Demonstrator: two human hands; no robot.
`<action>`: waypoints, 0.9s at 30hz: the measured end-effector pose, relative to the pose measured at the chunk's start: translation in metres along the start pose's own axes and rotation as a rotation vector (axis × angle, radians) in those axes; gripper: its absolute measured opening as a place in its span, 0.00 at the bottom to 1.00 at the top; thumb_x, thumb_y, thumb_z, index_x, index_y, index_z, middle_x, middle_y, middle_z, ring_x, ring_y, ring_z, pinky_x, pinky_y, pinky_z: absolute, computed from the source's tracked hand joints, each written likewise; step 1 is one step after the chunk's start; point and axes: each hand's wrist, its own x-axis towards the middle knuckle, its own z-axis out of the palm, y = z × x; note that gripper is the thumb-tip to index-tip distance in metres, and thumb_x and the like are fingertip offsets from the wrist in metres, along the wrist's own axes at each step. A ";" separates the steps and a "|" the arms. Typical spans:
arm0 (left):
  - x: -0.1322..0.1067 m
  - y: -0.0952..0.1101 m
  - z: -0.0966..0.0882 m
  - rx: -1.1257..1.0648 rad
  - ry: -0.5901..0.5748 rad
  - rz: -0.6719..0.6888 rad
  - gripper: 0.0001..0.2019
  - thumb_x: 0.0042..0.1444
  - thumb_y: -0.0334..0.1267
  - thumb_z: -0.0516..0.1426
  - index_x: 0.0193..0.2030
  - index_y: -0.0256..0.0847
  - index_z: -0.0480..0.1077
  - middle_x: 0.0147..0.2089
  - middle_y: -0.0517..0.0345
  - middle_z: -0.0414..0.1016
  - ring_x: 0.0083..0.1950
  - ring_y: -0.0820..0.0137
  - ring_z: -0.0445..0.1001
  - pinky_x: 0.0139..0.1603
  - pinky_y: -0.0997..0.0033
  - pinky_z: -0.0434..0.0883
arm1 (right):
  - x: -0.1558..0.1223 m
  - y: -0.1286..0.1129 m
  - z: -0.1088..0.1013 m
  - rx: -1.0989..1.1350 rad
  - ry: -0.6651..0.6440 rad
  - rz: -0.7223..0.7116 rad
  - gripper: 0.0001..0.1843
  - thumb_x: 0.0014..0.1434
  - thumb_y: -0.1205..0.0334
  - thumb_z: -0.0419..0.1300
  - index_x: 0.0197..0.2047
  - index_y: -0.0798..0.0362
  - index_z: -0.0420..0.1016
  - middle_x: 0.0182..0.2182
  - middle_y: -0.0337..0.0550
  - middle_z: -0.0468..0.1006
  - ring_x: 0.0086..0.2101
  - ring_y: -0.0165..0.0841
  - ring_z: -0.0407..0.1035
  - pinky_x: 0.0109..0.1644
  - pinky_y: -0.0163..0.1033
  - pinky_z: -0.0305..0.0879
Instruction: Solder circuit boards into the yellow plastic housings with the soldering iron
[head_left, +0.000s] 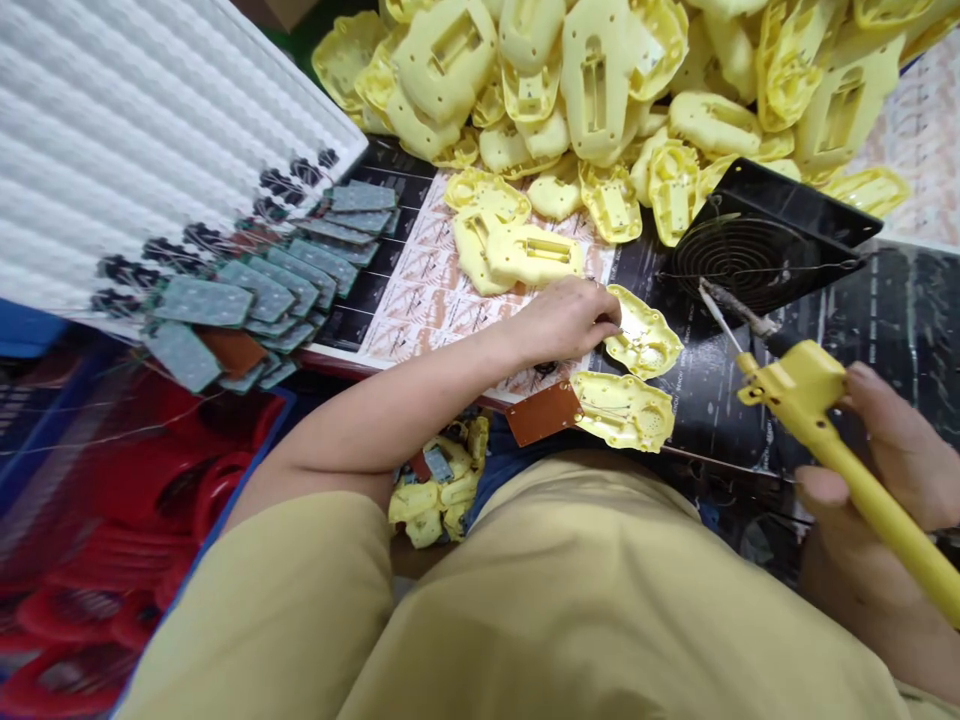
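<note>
My right hand (885,470), at the right edge of the view, is wrapped round a yellow soldering gun (806,385). Its metal tip and thin feed tube point up and left, in front of a black fan. My left hand (574,318) reaches across the bench with its fingers pinched at the left end of an open yellow plastic shell (651,335). The exact grip is partly hidden by the fingers. Just below lies a second shell half (630,410), inside up, with thin wires. A brown circuit board (544,413) overlaps its left end and juts past the bench edge.
Yellow shells (525,90) are heaped at the back. The black fan (739,245) stands at right. Green circuit boards (262,290) with black parts pile up beside a white ribbed sheet (165,130) at left. Below are red parts (112,560) and more yellow shells (435,500).
</note>
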 end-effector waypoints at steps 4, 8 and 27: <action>0.005 0.003 0.001 -0.018 -0.009 0.042 0.09 0.61 0.31 0.60 0.42 0.42 0.83 0.51 0.52 0.82 0.52 0.63 0.79 0.58 0.62 0.73 | -0.013 0.004 0.005 0.098 0.106 -0.143 0.29 0.63 0.58 0.68 0.67 0.42 0.75 0.35 0.42 0.86 0.28 0.37 0.80 0.28 0.39 0.76; 0.013 0.001 -0.002 -0.047 -0.057 0.076 0.07 0.58 0.32 0.61 0.38 0.41 0.83 0.48 0.54 0.81 0.50 0.64 0.79 0.58 0.63 0.73 | -0.024 0.001 0.015 0.216 -0.072 -0.103 0.33 0.58 0.63 0.73 0.65 0.45 0.74 0.37 0.40 0.86 0.30 0.37 0.81 0.30 0.38 0.78; 0.023 0.014 -0.011 0.074 -0.185 0.008 0.10 0.56 0.30 0.59 0.40 0.38 0.83 0.46 0.52 0.80 0.51 0.62 0.78 0.55 0.65 0.71 | -0.021 0.002 0.011 0.204 -0.251 -0.197 0.14 0.60 0.67 0.72 0.47 0.48 0.77 0.38 0.38 0.86 0.35 0.33 0.82 0.39 0.35 0.80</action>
